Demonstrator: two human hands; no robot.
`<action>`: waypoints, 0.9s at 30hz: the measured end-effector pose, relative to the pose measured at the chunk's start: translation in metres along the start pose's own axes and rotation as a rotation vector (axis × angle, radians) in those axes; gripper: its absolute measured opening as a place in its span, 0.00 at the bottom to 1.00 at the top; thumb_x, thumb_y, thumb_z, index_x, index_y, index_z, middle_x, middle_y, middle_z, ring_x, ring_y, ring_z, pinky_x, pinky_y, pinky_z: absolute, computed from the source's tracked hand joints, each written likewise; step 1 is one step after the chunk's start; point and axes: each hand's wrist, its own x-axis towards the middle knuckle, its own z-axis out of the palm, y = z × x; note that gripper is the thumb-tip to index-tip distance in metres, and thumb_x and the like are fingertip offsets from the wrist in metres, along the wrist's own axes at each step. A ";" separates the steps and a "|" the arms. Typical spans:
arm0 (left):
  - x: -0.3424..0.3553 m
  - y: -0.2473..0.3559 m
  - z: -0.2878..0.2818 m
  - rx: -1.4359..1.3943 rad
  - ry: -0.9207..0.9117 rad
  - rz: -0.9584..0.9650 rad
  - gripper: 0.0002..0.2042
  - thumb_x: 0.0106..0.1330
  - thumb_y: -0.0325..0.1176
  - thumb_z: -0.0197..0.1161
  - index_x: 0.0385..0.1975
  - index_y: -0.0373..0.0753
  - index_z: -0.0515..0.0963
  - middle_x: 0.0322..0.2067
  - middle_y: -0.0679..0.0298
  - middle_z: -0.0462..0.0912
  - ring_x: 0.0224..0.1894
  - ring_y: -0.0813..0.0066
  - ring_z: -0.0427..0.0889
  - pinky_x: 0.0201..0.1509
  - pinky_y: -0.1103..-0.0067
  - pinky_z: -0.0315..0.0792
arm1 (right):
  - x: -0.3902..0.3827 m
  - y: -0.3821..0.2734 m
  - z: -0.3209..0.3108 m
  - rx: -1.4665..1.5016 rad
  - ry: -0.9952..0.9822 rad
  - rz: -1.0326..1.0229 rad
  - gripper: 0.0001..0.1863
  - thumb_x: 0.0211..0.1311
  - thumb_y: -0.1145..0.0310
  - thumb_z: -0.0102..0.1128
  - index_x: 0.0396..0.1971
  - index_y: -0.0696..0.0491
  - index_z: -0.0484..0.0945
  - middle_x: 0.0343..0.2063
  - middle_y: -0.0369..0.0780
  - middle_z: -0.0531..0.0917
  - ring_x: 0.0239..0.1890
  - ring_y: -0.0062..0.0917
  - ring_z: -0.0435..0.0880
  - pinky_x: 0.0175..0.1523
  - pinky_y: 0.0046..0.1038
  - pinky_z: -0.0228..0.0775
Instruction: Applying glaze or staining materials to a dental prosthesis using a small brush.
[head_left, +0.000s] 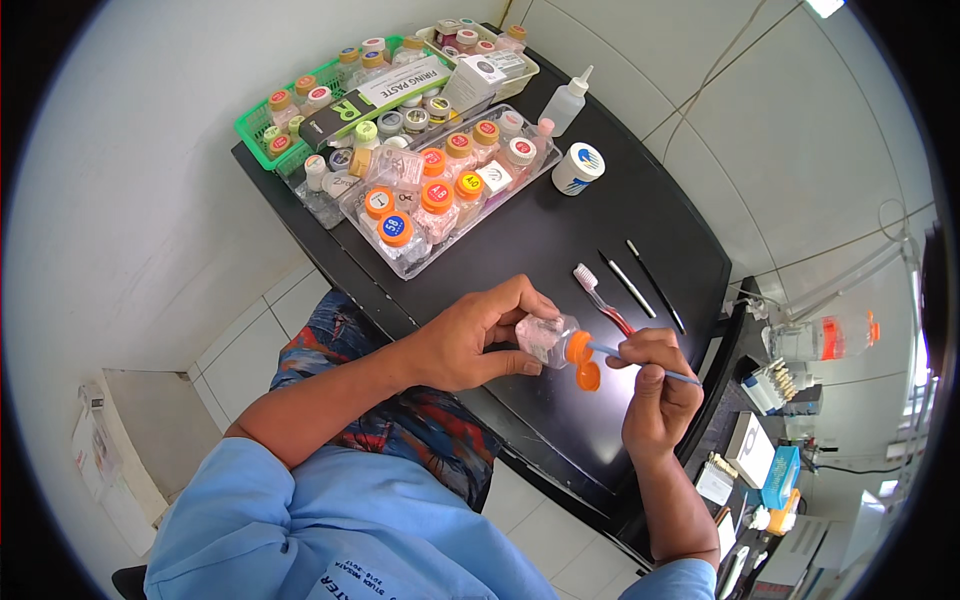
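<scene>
My left hand (468,342) grips a small clear bottle (541,339) by its base, fingers and thumb on either side. Pale pink powder shows inside the tilted bottle. Its orange flip cap (588,376) hangs open at the neck, which points to the right. Pinched in my right hand (657,395) is a thin light-blue stick (604,349), its tip at the bottle's mouth; whether the tip is inside I cannot tell. Just beyond my right hand lies a red-and-white toothbrush (597,293) on the black table (520,255).
A white pen-like tool (628,283) and a thin black tool (655,287) lie right of the toothbrush. Farther back are a white jar (578,169), a squeeze bottle (566,105), a clear tray (408,268) of capped bottles and a green basket (252,135). A cluttered counter (715,440) stands at right.
</scene>
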 end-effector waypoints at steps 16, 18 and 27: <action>0.002 0.009 0.001 0.079 0.044 -0.029 0.27 0.65 0.15 0.72 0.62 0.38 0.70 0.63 0.56 0.74 0.64 0.69 0.81 0.68 0.70 0.80 | 0.010 -0.005 0.000 -0.214 -0.033 -0.207 0.17 0.81 0.64 0.58 0.34 0.60 0.85 0.30 0.43 0.88 0.41 0.35 0.86 0.44 0.33 0.78; 0.003 0.014 0.003 0.170 0.059 0.008 0.28 0.64 0.15 0.73 0.61 0.38 0.70 0.62 0.56 0.74 0.64 0.69 0.81 0.67 0.71 0.80 | 0.011 -0.006 -0.002 -0.201 -0.075 -0.216 0.17 0.81 0.64 0.58 0.34 0.60 0.85 0.29 0.42 0.88 0.40 0.35 0.86 0.44 0.34 0.78; 0.001 -0.004 -0.001 0.062 0.047 0.033 0.30 0.61 0.12 0.74 0.61 0.38 0.71 0.63 0.56 0.75 0.65 0.68 0.80 0.67 0.72 0.79 | 0.010 -0.006 -0.002 -0.258 -0.098 -0.274 0.15 0.79 0.63 0.60 0.34 0.58 0.86 0.29 0.38 0.89 0.41 0.35 0.85 0.45 0.34 0.77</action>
